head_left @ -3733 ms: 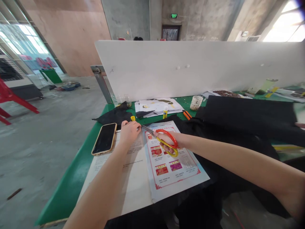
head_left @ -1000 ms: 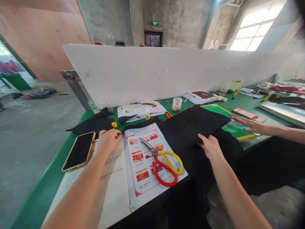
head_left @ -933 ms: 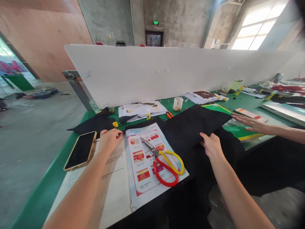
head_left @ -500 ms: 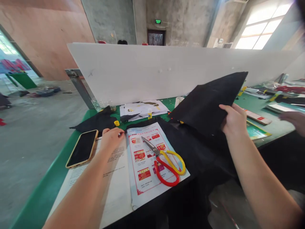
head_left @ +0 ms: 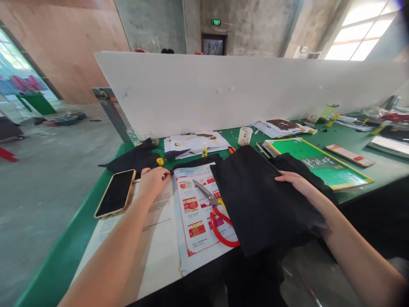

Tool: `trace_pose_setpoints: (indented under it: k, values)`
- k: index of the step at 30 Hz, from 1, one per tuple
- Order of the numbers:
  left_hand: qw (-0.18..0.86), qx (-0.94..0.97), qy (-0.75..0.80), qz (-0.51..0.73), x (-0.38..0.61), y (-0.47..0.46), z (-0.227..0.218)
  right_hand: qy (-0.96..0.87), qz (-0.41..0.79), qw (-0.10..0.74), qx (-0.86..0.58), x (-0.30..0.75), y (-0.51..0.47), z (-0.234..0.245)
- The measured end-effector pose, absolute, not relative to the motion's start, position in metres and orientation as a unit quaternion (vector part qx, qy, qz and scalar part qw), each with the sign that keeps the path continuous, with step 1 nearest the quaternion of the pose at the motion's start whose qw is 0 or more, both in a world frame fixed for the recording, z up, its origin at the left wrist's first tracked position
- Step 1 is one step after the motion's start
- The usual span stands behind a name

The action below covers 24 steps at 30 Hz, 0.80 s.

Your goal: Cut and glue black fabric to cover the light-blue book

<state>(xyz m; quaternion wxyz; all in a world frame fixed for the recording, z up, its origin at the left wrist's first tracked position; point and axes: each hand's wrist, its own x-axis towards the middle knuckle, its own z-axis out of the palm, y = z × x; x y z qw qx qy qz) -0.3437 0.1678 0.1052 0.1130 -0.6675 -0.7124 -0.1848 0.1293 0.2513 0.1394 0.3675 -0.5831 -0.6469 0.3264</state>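
My right hand (head_left: 298, 185) grips the right edge of a black sheet (head_left: 255, 200), cloth or paper. Its lower part hangs over the front of the table and hides the yellow handle of the scissors (head_left: 206, 192). These scissors, with one red handle, lie on a printed page (head_left: 196, 243) of an open book (head_left: 156, 256). At the book's top, my left hand (head_left: 153, 181) is closed, fingertips pinched around a small dark bit too small to name. A phone (head_left: 115, 194) lies just left of that hand. Close by stands a yellow cap (head_left: 160, 161).
Behind the book are a glue stick (head_left: 204, 150), papers (head_left: 220, 143) and a white cup (head_left: 245, 135). A green book (head_left: 319, 160) and a pinkish box (head_left: 349, 155) lie to the right. A white board (head_left: 239, 94) borders the green table's far side. Black scraps (head_left: 132, 157) lie left.
My right hand has brought the black sheet down and left, from raised at the right to over the scissors. The green book and cup now show. My left hand stays at the book's top.
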Motion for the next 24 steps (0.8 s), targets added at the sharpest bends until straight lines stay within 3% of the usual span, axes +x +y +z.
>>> trace_pose_setpoints:
  k: [2, 4, 7, 9, 12, 14, 20, 24]
  values:
    - [0.117, -0.664, -0.714, -0.191, -0.344, 0.168, 0.104, -0.642, 0.444, 0.301, -0.548, 0.129, 0.253, 0.132]
    - [0.119, -0.661, -0.715, -0.193, -0.344, 0.169, 0.104, -0.668, 0.432, 0.259, -0.547, 0.128, 0.252, 0.134]
    - [0.12, -0.664, -0.713, -0.192, -0.344, 0.169, 0.103, -0.758, 0.163, 0.262, -0.575, 0.119, 0.233, 0.15]
    - [0.118, -0.664, -0.713, -0.189, -0.345, 0.17, 0.102, -0.83, 0.04, 0.237, -0.503, 0.107, 0.207, 0.164]
    - [0.116, -0.66, -0.719, -0.184, -0.345, 0.171, 0.102, -0.934, 0.121, 0.075, -0.327, 0.085, 0.165, 0.174]
    - [0.117, -0.659, -0.72, -0.182, -0.345, 0.172, 0.102, -0.952, 0.146, 0.017, -0.269, 0.072, 0.145, 0.172]
    - [0.124, -0.659, -0.719, -0.181, -0.344, 0.17, 0.103, -0.946, 0.166, 0.028, -0.277, 0.064, 0.141, 0.162]
    - [0.124, -0.661, -0.717, -0.187, -0.344, 0.171, 0.103, -0.928, 0.176, 0.088, -0.316, 0.075, 0.146, 0.163]
